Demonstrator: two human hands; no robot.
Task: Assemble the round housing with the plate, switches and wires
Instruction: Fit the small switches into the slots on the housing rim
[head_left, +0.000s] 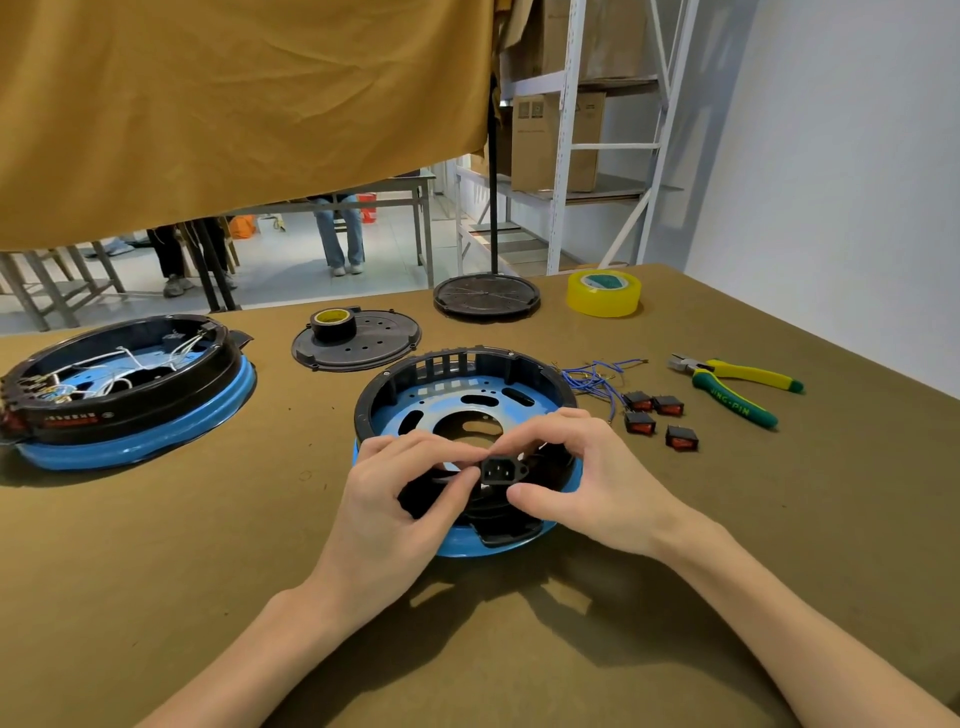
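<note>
The hands (519, 483) hide the round housing's (467, 374) near wall behind the socket (500, 471).

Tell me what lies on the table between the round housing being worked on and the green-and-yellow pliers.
In the head view, between the round housing and the pliers lie a bundle of blue wires and four black rocker switches with red faces.

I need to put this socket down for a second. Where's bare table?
Bare cloth lies between the wired housing and the open housing, and along the near edge beside both forearms. Crowded: right of the open housing, with blue wires, four switches and pliers.
</note>
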